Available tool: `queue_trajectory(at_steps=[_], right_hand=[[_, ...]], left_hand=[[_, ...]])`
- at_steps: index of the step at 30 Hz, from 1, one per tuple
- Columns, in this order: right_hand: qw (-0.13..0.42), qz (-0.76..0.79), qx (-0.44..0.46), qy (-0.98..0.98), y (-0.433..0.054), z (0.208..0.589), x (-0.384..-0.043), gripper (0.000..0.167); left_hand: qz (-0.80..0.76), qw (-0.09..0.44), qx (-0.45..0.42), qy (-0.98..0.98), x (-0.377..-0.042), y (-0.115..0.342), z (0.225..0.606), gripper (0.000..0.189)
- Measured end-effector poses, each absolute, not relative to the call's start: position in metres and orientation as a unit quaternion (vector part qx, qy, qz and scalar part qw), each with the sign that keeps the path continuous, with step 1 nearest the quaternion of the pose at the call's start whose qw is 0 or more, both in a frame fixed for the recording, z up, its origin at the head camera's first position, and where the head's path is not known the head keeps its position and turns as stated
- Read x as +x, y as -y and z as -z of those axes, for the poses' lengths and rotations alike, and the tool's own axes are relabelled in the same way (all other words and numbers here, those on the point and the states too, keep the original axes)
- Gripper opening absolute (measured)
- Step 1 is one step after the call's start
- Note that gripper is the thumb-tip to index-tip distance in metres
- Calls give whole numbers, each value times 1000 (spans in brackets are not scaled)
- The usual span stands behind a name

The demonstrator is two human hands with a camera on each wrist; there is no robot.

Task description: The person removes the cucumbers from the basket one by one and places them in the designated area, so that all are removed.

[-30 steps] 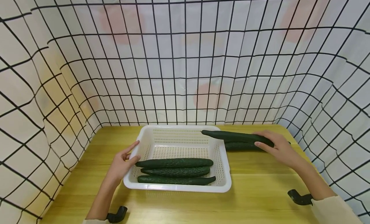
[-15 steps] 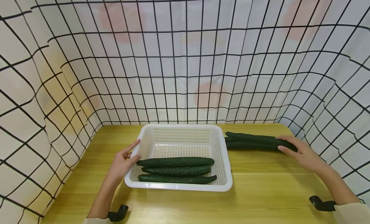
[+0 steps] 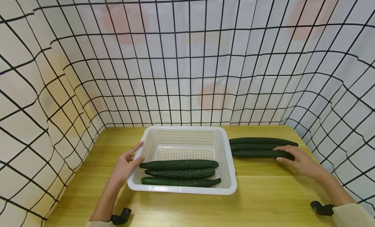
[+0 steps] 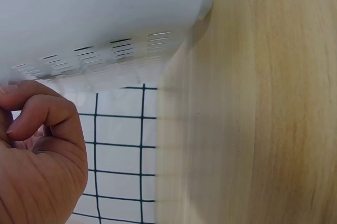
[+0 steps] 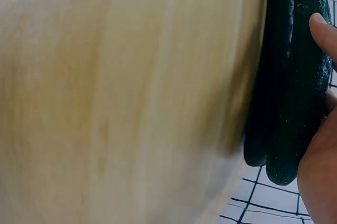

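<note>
Head view, wooden tabletop [image 3: 181,209], gridded pale walls [image 3: 167,56], left hand [image 3: 124,166] pinching basket [image 3: 187,189], right hand [image 3: 300,162] gripping cucumber [image 3: 256,154]

- basket [image 3: 181,190]: white plastic, smooth, with a soft gloss along the rim; its walls and floor pierced with small openings;
- cucumbers in the basket [image 3: 180,173]: wrinkled, bumpy skin, faintly shiny;
- cucumbers on the table [image 3: 257,154]: dark skin, finely speckled and slightly bumpy close up, with dull highlights;
- table [image 3: 263,194]: wood-grained, smooth, with a satin sheen;
- sleeves [image 3: 353,215]: matt cloth;
- wrist pieces [image 3: 121,217]: black, plastic-looking, low gloss
</note>
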State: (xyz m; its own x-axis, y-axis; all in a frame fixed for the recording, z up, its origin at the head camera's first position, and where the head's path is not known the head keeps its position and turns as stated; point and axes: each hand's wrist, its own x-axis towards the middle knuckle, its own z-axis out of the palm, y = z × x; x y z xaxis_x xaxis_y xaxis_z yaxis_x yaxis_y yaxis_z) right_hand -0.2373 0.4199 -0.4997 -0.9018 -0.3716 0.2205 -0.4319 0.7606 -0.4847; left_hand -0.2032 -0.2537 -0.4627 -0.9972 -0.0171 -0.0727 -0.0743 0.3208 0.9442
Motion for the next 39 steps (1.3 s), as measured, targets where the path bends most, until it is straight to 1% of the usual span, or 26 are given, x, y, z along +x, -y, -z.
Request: queue_trajectory(at_steps=[4,11,14,17,20,23,31,34,39], right_hand=[[80,-260,221,936,-421,506,-238,36],[91,-261,216,937,-420,510,-242,36],[105,-253,212,938,-416,509,-243,32],[108,-256,203,939,-413,508,-244,25],[95,-269,194,939,-411,506,-244,22],[85,-268,184,942,-409,505,-244,24],[64,-271,148,949,-392,493,-247,35],[65,-285,152,944,-379,485,-250,36],[84,-300,174,934,-351,469,-256,36]], left_hand=[[-583,22,-29,-812,-203,253,465,63],[-584,20,-27,-811,-203,253,465,64],[-585,19,-27,-811,-203,254,464,64],[-585,21,-26,-810,-203,253,464,64],[-588,22,-27,-808,-203,253,464,64],[-589,21,-25,-807,-204,254,464,64],[-586,22,-23,-809,-204,254,462,65],[-586,23,-26,-810,-204,254,464,65],[-585,18,-29,-810,-205,253,464,63]])
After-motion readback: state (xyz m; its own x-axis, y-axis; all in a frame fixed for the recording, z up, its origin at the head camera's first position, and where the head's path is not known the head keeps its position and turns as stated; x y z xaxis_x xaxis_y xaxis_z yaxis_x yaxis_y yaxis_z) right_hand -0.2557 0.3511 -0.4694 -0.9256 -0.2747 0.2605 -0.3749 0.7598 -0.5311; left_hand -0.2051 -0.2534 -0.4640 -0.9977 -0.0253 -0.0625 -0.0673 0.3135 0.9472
